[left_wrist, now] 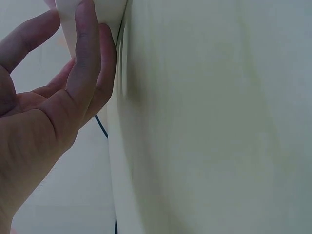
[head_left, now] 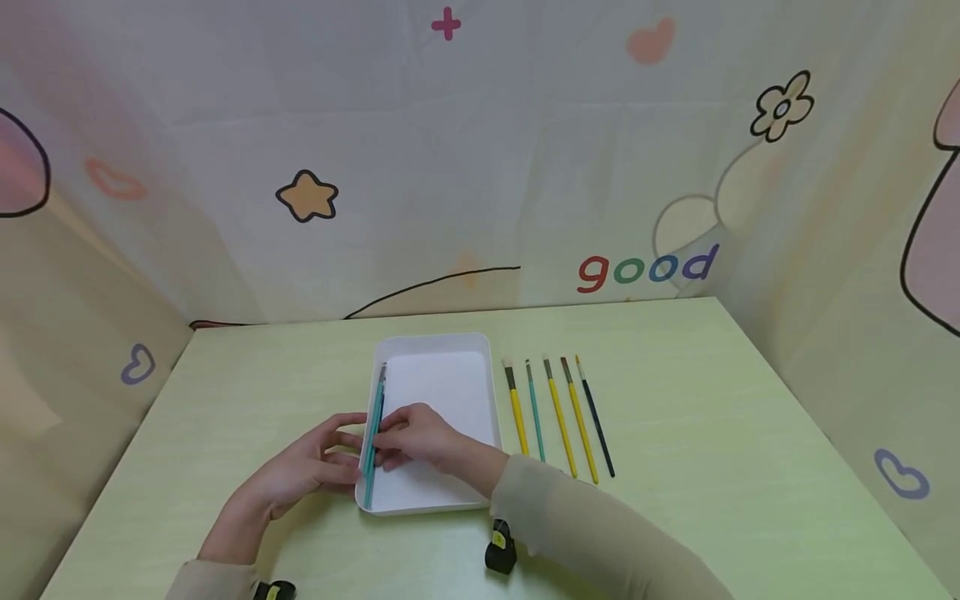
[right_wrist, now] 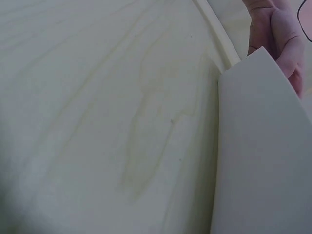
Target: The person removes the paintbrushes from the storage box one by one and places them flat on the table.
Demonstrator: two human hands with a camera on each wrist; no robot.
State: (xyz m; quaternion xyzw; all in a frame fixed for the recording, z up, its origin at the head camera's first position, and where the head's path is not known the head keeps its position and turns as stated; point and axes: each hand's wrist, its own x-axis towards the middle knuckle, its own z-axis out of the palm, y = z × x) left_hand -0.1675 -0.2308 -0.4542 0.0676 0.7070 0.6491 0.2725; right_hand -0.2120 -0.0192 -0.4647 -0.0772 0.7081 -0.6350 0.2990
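Observation:
A white tray (head_left: 435,505) lies on the table, with teal-handled paintbrushes (head_left: 369,479) close together along its left wall. My right hand (head_left: 420,437) reaches over the tray and pinches at the brush handles about midway. Its fingertips partly cover them, so how many it holds is hard to make out. My left hand (head_left: 307,462) is beside the tray, its loosely bent fingers against the outer left wall. In the left wrist view, fingers (left_wrist: 87,44) touch the tray's white wall (left_wrist: 109,12). The right wrist view shows the tray's outer side (right_wrist: 263,146) and the left hand (right_wrist: 278,34) beyond.
Right of the tray several paintbrushes lie in a row: yellow-handled brushes (head_left: 560,425), a teal one (head_left: 536,408) and a dark one (head_left: 597,425). The right sleeve (head_left: 577,521) crosses near their lower ends. A printed curtain (head_left: 480,167) stands behind the pale green table (head_left: 712,467).

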